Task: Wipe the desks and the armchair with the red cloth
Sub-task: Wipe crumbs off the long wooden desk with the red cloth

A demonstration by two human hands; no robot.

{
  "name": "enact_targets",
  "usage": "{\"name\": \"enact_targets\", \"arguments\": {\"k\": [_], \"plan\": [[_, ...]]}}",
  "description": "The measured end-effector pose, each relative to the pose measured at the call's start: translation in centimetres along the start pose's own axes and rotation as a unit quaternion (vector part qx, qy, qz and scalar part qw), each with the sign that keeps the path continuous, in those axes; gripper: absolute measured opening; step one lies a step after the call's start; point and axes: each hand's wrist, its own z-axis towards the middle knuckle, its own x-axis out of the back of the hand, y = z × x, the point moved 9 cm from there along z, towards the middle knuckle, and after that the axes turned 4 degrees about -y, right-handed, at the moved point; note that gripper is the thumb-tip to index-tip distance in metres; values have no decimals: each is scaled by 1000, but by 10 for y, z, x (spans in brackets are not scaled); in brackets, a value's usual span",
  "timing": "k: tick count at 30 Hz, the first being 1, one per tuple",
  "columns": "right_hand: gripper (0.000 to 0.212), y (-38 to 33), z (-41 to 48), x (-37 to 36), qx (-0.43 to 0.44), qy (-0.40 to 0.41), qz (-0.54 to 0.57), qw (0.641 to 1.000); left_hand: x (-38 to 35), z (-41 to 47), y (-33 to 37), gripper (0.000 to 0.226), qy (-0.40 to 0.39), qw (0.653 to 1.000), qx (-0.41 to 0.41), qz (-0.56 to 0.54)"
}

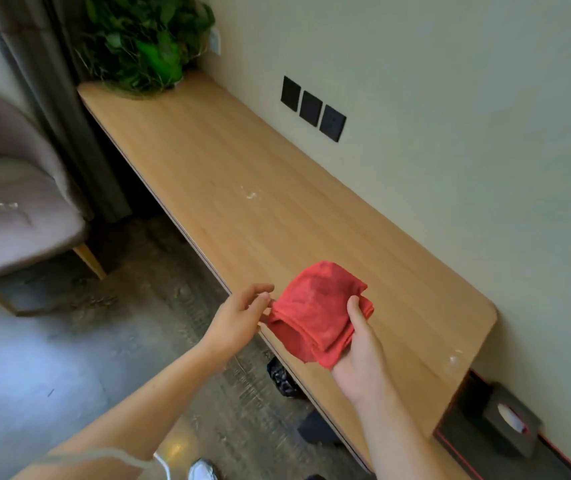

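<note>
A folded red cloth (315, 313) is held in the air above the near part of a long wooden desk (235, 174) fixed along the wall. My right hand (360, 351) grips the cloth from below, thumb on top. My left hand (242, 313) pinches the cloth's left edge with its fingertips. White smudges mark the desk's middle and its near right corner. A grey-pink armchair (10, 216) with light wooden legs stands at the left, with pale marks on its seat.
A leafy green plant (145, 39) sits on the desk's far end. Three black wall sockets (312, 109) are above the desk. A dark tissue box (509, 420) stands at the lower right. A black bag (282, 377) lies under the desk. Dark curtain hangs behind the armchair.
</note>
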Motion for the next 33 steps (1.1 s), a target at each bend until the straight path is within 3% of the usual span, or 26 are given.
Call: {"name": "enact_targets", "arguments": {"k": [12,18,21,25,27,30,33], "plan": [[30,-34,140,-40,52,116,-4,992,149,176,-19,50,37,982,57,174],[20,-76,259,-49,119,177,-54,976,198,293,-29,74,6,937,51,344],[16,-116,292,-47,202,268,-182,924,210,340,-43,83,-19,903,39,426],[28,-170,327,-66,329,352,-414,773,228,401,-55,80,-11,869,10,495],[36,-183,345,-77,364,361,-471,718,240,429,-57,79,0,849,-13,529],[39,-177,381,-99,372,306,-563,671,260,462,-61,80,11,827,-33,561],[41,-139,422,-110,280,241,-630,683,270,482,-62,79,23,818,-53,572]]}}
